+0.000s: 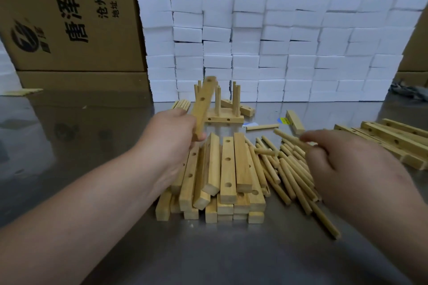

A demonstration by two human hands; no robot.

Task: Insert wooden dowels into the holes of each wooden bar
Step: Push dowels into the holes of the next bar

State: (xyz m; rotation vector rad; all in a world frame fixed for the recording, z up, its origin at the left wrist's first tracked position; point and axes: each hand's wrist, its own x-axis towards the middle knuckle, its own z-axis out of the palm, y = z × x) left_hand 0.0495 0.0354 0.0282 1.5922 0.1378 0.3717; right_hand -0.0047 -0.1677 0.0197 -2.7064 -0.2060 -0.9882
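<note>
Left hand grips lower end of wooden bar, which is raised and tilted above bar stack, holes facing camera. Right hand blurred, fingers curled, appears to pinch dowel over loose dowels on steel table. Judgement: both pieces light, rigid, smooth. Hold bar clear of holes, dowel near mid-length. Dowel likely jams if misaligned.

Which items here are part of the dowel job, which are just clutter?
Job: left hand gripping a raised bar; right hand pinching a dowel; bar pile; loose dowels; fitted bar, dowels upright.
Lying about: white foam blocks; cardboard boxes; blue-yellow label.
</note>
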